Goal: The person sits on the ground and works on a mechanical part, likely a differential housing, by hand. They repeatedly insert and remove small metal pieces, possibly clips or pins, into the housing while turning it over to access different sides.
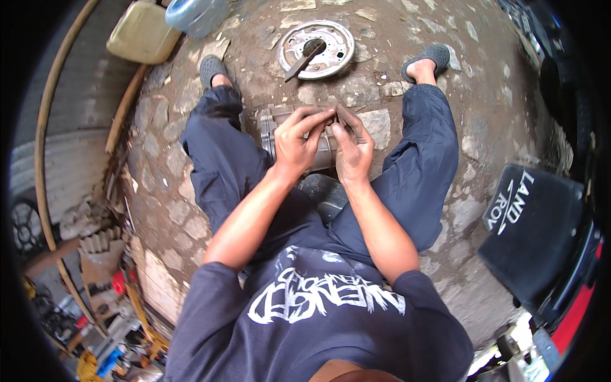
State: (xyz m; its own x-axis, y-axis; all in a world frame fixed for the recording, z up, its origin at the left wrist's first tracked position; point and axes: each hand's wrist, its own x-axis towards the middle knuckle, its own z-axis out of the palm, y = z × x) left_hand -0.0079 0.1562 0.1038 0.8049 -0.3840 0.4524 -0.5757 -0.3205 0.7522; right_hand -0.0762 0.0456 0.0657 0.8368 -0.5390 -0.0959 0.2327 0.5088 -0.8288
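My left hand (295, 141) and my right hand (353, 149) meet fingertip to fingertip in front of me. Both are closed in a pinch around something small and dark, mostly hidden by the fingers; I cannot make out its kind. Below them, between my legs, lies a greyish-brown ribbed metal housing (270, 121), partly covered by my hands and wrists. Farther off on the ground rests a round, silvery metal plate (344, 48) with holes around it. A dark flat bar (303, 65) reaches from its centre over the near rim.
Uneven stone paving (474, 140) surrounds me. At the far left stand a yellowish jerrycan (144, 32) and a blue plastic container (196, 14). Cluttered tools and parts (114, 331) lie at the near left. A black mud flap (531, 232) hangs at the right beside a vehicle.
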